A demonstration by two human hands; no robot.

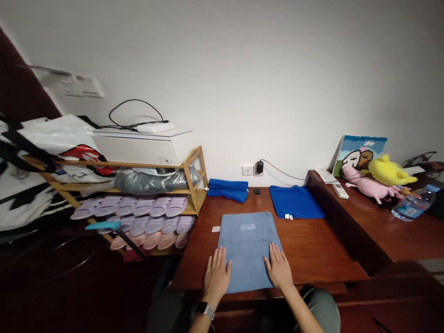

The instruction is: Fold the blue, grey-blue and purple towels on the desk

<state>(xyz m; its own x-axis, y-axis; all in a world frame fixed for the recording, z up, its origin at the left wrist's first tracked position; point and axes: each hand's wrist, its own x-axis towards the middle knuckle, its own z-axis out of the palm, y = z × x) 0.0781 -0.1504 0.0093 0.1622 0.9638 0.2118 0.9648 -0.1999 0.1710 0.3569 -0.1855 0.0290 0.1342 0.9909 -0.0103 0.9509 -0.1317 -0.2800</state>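
A grey-blue towel (248,254) lies flat on the wooden table (315,249), with white lettering near its far edge and a small white tag at its left side. My left hand (218,273) rests on its left edge, fingers stretched out and a watch on the wrist. On the opposite edge lies my right hand (278,267), flat with fingers extended. Neither hand holds anything. Farther back are a folded bright blue towel (228,189) at the left and another blue towel (296,201), spread flatter, at the right.
To the left stands a wooden rack (194,185) with rows of slippers (144,206) and a white box (145,148) on top. A raised surface at right carries a yellow plush toy (388,171), a pink plush toy (367,185), a remote control (340,191) and a water bottle (414,206).
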